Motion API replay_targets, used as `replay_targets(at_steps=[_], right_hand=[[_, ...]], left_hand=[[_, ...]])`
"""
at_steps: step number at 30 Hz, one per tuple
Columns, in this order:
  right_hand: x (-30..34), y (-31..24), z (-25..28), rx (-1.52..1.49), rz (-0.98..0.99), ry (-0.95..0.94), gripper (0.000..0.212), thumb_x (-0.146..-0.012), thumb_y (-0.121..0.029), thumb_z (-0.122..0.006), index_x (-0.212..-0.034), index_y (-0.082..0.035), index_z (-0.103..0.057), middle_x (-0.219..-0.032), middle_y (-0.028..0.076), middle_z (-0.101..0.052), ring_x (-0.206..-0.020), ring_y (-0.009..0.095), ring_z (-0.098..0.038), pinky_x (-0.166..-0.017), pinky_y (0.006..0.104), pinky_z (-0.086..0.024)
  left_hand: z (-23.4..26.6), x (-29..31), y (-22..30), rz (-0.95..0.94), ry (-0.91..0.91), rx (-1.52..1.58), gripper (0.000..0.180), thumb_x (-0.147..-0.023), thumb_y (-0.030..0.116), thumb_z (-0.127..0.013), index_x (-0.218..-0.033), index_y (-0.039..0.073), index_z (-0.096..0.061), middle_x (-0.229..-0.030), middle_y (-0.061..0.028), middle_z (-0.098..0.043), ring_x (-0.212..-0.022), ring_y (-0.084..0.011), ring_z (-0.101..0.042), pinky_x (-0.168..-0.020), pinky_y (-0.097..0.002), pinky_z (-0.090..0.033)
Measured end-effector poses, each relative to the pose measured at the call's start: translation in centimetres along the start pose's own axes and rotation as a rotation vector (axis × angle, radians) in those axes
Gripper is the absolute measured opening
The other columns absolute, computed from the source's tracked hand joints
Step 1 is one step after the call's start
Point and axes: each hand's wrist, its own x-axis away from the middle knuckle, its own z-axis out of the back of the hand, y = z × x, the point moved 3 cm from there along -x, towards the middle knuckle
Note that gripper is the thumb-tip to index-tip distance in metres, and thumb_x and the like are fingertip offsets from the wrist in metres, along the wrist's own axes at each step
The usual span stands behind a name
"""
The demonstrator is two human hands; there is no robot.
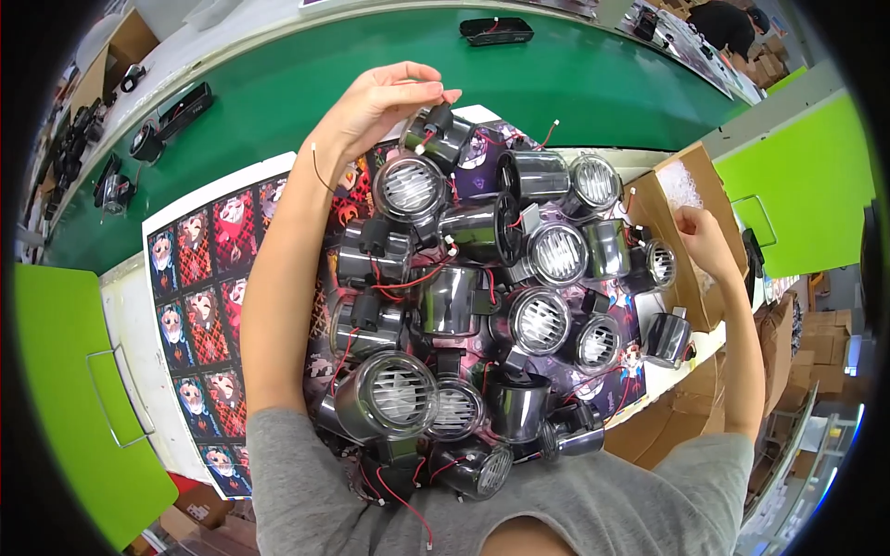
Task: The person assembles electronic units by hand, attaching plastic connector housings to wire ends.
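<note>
A pile of clear plastic cylinders with black parts, slotted silvery ends and thin red and black wires lies in front of me. Over its far edge is my left hand, its fingers bent and drawn together beside one of these cylinders with a small white plug. Whatever sits between those fingertips is hidden. My right hand reaches to the open cardboard box on the right, fingers curled at small white pieces. I cannot make out what they pinch.
Under the pile are sheets of printed cartoon pictures. Beyond runs a green belt carrying a black housing and more parts at the left. Lime-green panels flank both sides. A person is at the far right.
</note>
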Motion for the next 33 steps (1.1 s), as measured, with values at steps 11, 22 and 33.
replay_targets(at_steps=[11, 22, 33], right_hand=[[0.0, -2.3, 0.9, 0.153, 0.075, 0.154, 0.006, -0.07, -0.002, -0.055, -0.071, 0.004, -0.055, -0.06, 0.008, -0.055, -0.057, 0.012, -0.053, -0.053, 0.0254, -0.042], [-5.3, -17.7, 2.1, -0.477, 0.483, 0.177, 0.013, -0.074, -0.009, -0.06, -0.082, 0.001, -0.058, -0.082, 0.008, -0.061, -0.075, 0.012, -0.059, -0.072, 0.0233, -0.047], [-8.9, -26.6, -1.4, -0.819, 0.673, 0.017, 0.045, -0.074, 0.003, -0.06, -0.113, 0.001, -0.038, -0.085, 0.011, -0.061, -0.08, 0.013, -0.058, -0.073, 0.0252, -0.049]], left_hand=[[-1.5, 0.1, 0.4, 0.073, 0.097, 0.095, 0.044, -0.079, 0.011, -0.057, -0.115, -0.008, -0.041, -0.093, -0.0129, -0.059, -0.096, -0.0193, -0.055, -0.091, -0.0261, -0.037], [-5.2, 0.1, 2.9, -0.081, 0.224, -0.342, 0.021, -0.082, 0.019, -0.055, -0.091, 0.0, -0.059, -0.076, -0.0053, -0.058, -0.072, -0.0157, -0.061, -0.07, -0.0226, -0.045], [-6.5, 0.4, 3.8, -0.223, 0.259, -0.389, 0.016, -0.083, 0.016, -0.054, -0.089, 0.002, -0.061, -0.071, -0.0024, -0.056, -0.06, -0.0072, -0.052, -0.059, -0.0201, -0.045]])
